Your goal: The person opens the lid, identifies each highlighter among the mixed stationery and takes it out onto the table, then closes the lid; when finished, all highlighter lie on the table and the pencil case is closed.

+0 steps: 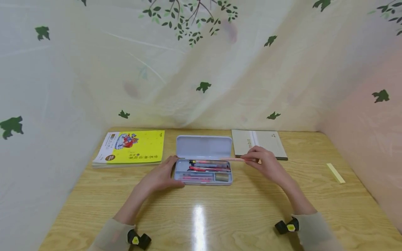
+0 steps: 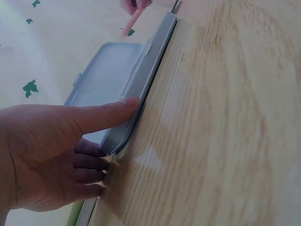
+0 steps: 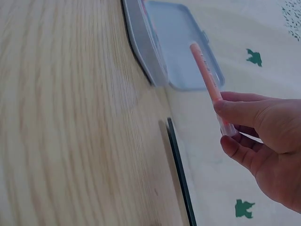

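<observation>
A pale blue pencil case (image 1: 203, 172) lies on the table with its lid (image 1: 204, 147) raised. Pens in several colours (image 1: 209, 168) fill its back part, pink sticks (image 1: 197, 178) lie in front, and a greyish block (image 1: 221, 177) sits at front right. My left hand (image 1: 160, 174) holds the case's left end, its thumb (image 2: 110, 113) along the front wall and the fingers at the end. Above the case's right back corner, my right hand (image 1: 263, 161) pinches a pink pen (image 3: 206, 71) between thumb and fingers, its tip pointing left.
A yellow-covered book (image 1: 146, 148) lies at the back left. Behind my right hand is a pale notebook (image 1: 267, 141) with a dark edge. A narrow yellow strip (image 1: 335, 173) lies at far right. A leaf-patterned cloth (image 1: 176, 76) hangs behind the wooden table (image 1: 235, 216).
</observation>
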`<control>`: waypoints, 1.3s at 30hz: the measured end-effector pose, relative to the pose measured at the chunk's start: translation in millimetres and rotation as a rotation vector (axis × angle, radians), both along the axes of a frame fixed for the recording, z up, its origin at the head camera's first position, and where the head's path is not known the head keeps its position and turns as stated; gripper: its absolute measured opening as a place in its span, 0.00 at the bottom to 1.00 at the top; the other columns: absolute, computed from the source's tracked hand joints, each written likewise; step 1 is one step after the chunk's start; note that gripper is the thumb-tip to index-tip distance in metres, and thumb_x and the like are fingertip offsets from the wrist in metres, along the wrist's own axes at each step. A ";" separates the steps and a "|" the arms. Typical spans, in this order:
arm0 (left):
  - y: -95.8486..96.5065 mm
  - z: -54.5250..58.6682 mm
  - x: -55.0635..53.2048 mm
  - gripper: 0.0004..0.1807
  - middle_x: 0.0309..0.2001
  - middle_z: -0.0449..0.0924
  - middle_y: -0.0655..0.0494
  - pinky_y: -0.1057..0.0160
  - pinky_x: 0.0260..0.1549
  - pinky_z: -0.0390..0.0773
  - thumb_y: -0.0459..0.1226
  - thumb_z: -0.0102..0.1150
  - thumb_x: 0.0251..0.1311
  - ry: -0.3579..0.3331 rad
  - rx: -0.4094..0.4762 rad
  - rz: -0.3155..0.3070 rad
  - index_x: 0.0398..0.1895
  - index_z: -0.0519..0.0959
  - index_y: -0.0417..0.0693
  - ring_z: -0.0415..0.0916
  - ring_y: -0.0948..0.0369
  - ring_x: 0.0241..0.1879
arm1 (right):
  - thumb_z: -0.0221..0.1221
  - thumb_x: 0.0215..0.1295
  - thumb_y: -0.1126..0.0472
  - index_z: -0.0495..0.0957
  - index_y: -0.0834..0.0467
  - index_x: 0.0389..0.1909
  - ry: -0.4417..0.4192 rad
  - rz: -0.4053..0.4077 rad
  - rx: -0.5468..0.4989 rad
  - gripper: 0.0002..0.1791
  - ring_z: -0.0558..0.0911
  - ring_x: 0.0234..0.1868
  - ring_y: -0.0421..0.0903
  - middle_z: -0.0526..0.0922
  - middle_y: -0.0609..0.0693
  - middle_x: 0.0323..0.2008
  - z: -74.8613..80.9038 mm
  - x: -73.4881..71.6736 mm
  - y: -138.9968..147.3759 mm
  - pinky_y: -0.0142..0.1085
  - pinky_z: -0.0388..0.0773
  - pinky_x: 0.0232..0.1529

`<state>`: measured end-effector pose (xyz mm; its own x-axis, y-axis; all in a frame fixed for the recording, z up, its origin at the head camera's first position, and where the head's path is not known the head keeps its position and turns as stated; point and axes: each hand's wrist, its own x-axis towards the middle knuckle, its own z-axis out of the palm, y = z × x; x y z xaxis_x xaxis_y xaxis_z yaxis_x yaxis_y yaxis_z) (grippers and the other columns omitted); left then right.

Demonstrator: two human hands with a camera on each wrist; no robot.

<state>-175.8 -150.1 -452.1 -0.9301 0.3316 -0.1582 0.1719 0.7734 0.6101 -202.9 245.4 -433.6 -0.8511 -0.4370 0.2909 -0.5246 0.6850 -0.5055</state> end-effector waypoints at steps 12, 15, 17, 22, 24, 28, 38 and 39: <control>0.0 -1.2 0.5 0.53 0.75 0.64 0.46 0.42 0.71 0.70 0.49 0.79 0.52 -0.001 0.009 -0.006 0.78 0.59 0.48 0.70 0.48 0.65 | 0.69 0.62 0.70 0.90 0.55 0.44 -0.012 -0.023 0.010 0.12 0.76 0.34 0.33 0.84 0.46 0.37 -1.5 0.3 40.4 0.27 0.76 0.33; -0.7 -1.3 0.8 0.53 0.74 0.65 0.46 0.42 0.71 0.70 0.49 0.78 0.52 0.005 0.011 -0.011 0.78 0.59 0.48 0.70 0.49 0.65 | 0.69 0.62 0.70 0.90 0.55 0.43 -0.009 -0.018 0.003 0.12 0.76 0.34 0.32 0.84 0.46 0.36 -3.3 -1.4 46.9 0.27 0.76 0.33; -1.4 -1.3 0.8 0.53 0.74 0.65 0.46 0.42 0.71 0.70 0.49 0.78 0.52 0.010 0.012 -0.012 0.78 0.59 0.47 0.70 0.49 0.65 | 0.68 0.62 0.70 0.90 0.55 0.43 -0.007 -0.015 -0.001 0.11 0.76 0.33 0.32 0.84 0.46 0.36 -4.6 -2.4 50.0 0.27 0.76 0.33; -2.6 -1.3 1.0 0.53 0.75 0.64 0.45 0.42 0.71 0.70 0.49 0.78 0.52 0.015 0.005 -0.013 0.78 0.59 0.47 0.70 0.49 0.65 | 0.68 0.63 0.69 0.89 0.55 0.44 -0.024 -0.020 0.002 0.10 0.76 0.34 0.32 0.84 0.46 0.37 -5.8 -3.2 54.8 0.27 0.76 0.33; -2.5 -1.2 0.8 0.53 0.75 0.64 0.45 0.42 0.71 0.70 0.49 0.78 0.52 0.013 0.001 -0.012 0.78 0.59 0.47 0.70 0.48 0.65 | 0.68 0.64 0.68 0.89 0.55 0.44 -0.038 -0.026 0.003 0.10 0.76 0.35 0.33 0.84 0.46 0.37 -5.5 -3.2 56.3 0.28 0.76 0.33; -1.5 -0.8 -0.2 0.54 0.75 0.64 0.45 0.41 0.72 0.69 0.49 0.78 0.52 0.006 0.000 -0.009 0.79 0.59 0.47 0.70 0.48 0.66 | 0.67 0.65 0.68 0.89 0.54 0.45 -0.057 -0.033 -0.001 0.10 0.77 0.35 0.34 0.85 0.47 0.38 -5.5 -3.2 59.6 0.28 0.75 0.33; 0.1 0.5 0.4 0.54 0.75 0.64 0.45 0.42 0.71 0.70 0.48 0.78 0.53 0.000 0.004 -0.010 0.79 0.59 0.47 0.70 0.48 0.65 | 0.68 0.64 0.69 0.89 0.56 0.44 -0.071 -0.042 0.017 0.10 0.74 0.33 0.35 0.84 0.47 0.36 -12.0 -6.8 63.4 0.27 0.74 0.33; -0.1 0.7 0.4 0.54 0.75 0.65 0.45 0.42 0.71 0.70 0.48 0.79 0.53 0.001 0.008 -0.010 0.79 0.59 0.47 0.70 0.48 0.65 | 0.68 0.64 0.69 0.89 0.55 0.44 -0.075 -0.044 0.021 0.10 0.74 0.33 0.35 0.84 0.47 0.36 -12.4 -7.6 63.0 0.27 0.73 0.33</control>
